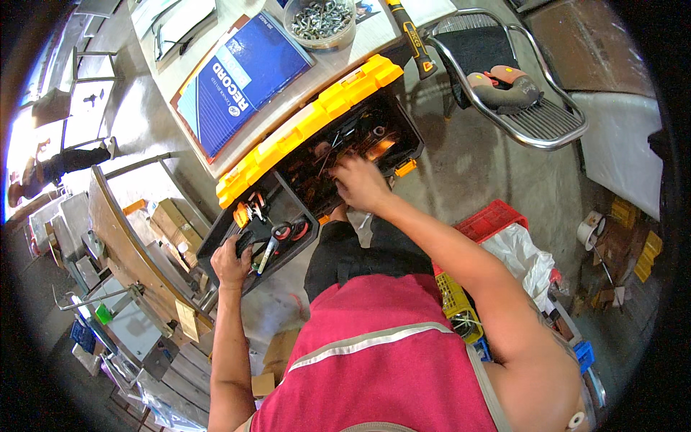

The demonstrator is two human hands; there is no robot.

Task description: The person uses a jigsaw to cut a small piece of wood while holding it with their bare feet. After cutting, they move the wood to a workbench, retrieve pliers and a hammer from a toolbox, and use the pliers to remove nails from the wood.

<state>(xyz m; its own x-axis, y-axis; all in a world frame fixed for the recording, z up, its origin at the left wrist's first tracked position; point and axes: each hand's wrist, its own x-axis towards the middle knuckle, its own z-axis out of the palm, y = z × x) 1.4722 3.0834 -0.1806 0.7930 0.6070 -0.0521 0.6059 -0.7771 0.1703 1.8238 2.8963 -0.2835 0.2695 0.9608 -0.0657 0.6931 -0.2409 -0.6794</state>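
While the left hand [230, 263] is curled over the front edge of the black tool tray [253, 237], gripping it, the tray sits tilted just left of the open toolbox [345, 144]. That black box with the yellow lid [309, 126] leans against the table [237, 155] edge. Right hand [360, 183] is down inside the box among the tools, fingers bent, can't tell if it's holding anything. Further right there's a metal chair [518, 93].
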